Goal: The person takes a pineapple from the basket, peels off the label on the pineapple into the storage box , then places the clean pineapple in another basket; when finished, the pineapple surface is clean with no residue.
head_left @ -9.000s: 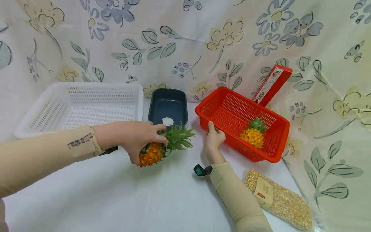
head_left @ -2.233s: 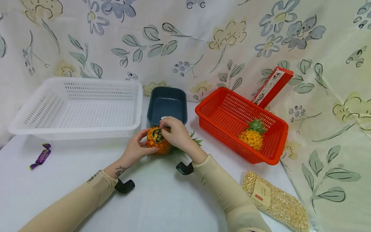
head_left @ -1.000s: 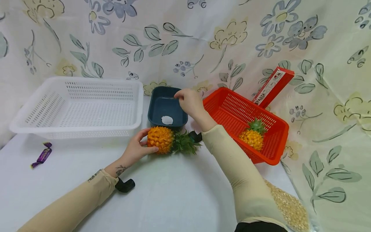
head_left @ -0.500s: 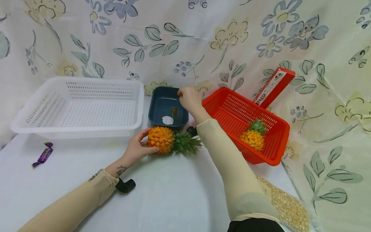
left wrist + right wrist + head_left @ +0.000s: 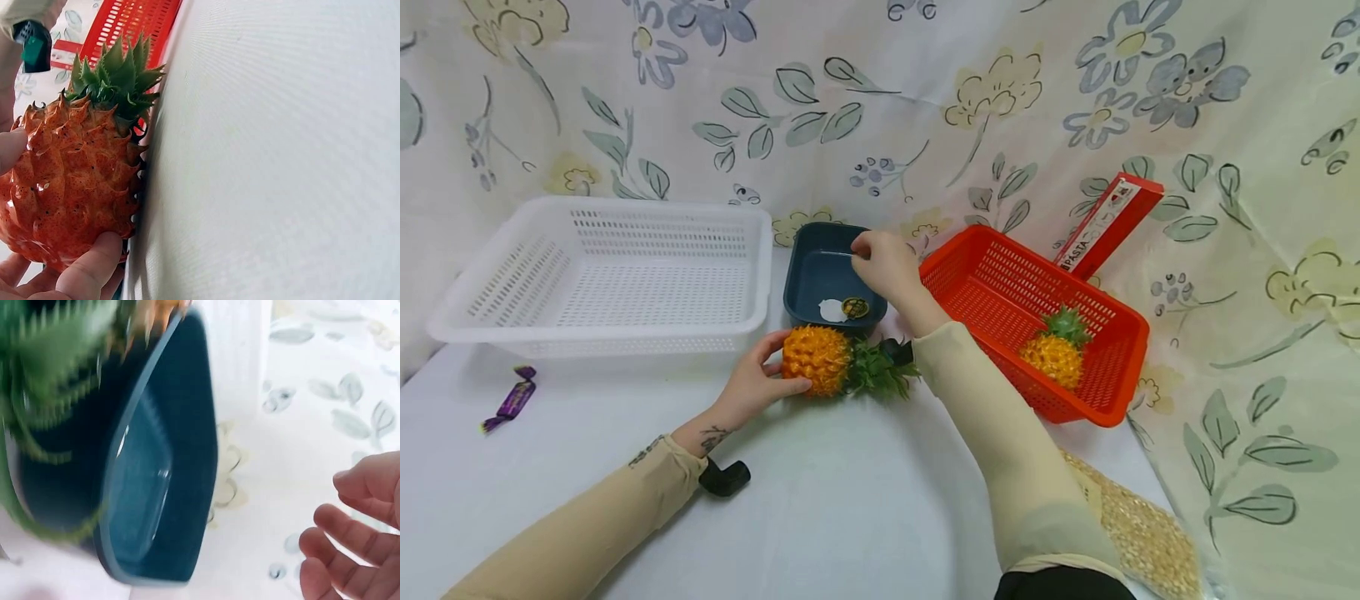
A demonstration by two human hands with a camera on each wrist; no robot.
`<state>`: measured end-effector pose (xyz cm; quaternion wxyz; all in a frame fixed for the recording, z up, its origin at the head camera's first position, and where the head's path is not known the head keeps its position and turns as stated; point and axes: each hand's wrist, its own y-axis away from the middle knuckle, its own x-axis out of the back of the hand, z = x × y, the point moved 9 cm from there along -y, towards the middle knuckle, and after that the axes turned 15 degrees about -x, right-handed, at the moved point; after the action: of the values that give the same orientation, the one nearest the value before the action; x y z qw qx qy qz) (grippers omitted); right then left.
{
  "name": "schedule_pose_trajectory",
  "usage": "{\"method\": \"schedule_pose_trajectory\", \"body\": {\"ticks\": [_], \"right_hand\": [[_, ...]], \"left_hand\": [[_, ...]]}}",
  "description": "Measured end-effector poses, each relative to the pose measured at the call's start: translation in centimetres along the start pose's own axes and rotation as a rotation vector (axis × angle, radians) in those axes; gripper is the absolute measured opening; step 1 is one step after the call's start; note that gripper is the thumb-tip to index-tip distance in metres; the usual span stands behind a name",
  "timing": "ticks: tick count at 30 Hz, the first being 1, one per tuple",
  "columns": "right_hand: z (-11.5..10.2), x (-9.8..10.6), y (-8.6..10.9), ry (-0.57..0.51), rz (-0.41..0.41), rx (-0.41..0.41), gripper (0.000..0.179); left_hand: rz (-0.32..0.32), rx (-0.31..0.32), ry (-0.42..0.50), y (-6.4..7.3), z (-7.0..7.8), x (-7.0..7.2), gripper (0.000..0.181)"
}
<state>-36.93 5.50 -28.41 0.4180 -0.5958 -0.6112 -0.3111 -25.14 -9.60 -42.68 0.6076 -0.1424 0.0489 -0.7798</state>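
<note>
A small orange pineapple lies on its side on the white table, its green crown pointing right. My left hand grips its base end; in the left wrist view fingers curl against the spiky pineapple. Above the right rim of a dark blue dish hovers my right hand. In the right wrist view that right hand has loosely curled fingers with nothing between them. Inside the dish, a round black-and-gold sticker lies beside a round white piece.
A white basket stands at the left, with a purple-wrapped candy in front. At the right, a red basket holds another pineapple; a red pasta box leans behind it. A bag of corn kernels is partly under my right arm.
The left hand set the pineapple down and still grips it. The right hand left the red basket, took the sticker off the pineapple and let it drop into the blue dish.
</note>
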Motion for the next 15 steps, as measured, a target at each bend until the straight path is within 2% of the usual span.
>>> {"method": "schedule_pose_trajectory", "body": {"ticks": [4, 8, 13, 15], "right_hand": [[-0.5, -0.3, 1.6, -0.066, -0.052, 0.007, 0.026], [-1.3, -0.8, 3.6, -0.078, -0.113, 0.004, 0.032], [-1.8, -1.9, 6.3, -0.083, -0.218, 0.004, 0.050], [-2.0, -2.4, 7.3, -0.073, -0.257, 0.029, 0.057]], "left_hand": [[-0.003, -0.003, -0.013, 0.0, 0.1, 0.0, 0.081], [-0.001, -0.009, -0.018, 0.0, 0.1, 0.0, 0.080], [-0.004, -0.025, -0.017, -0.1, 0.2, 0.1, 0.079], [-0.006, -0.029, -0.016, -0.1, 0.2, 0.1, 0.079]]}}
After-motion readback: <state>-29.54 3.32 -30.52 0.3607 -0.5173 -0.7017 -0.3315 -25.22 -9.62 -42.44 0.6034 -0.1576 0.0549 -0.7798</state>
